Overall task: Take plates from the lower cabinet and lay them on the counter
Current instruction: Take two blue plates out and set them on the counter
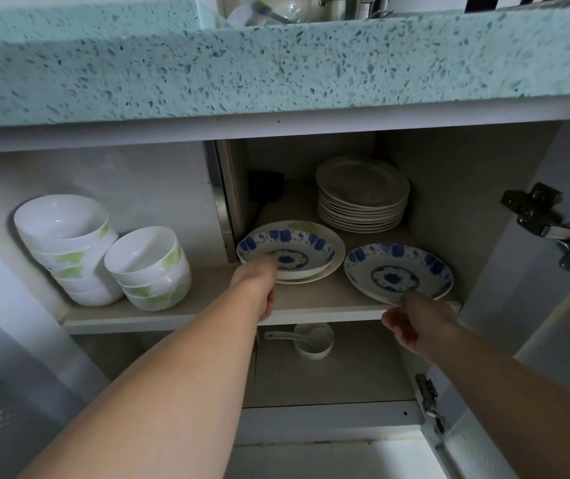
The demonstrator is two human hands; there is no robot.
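**Cabinet shelf and its crockery**

The pale upper shelf (311, 305) carries two stacks of white-and-green bowls (69, 250) at left, a blue-patterned plate (297, 247) on a larger plate, a second blue-patterned plate (397, 271) near the front edge, and stacked plain plates (363, 195) behind.

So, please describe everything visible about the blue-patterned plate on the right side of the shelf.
The right blue plate is round, shallow, white and glossy like ceramic, with blue blotches around its rim and a blue medallion in the centre. It lies flat, face up, alone at the front right of the cabinet shelf, its near edge reaching the shelf's front. The right hand touches that near rim with its fingers; a firm grasp cannot be confirmed.
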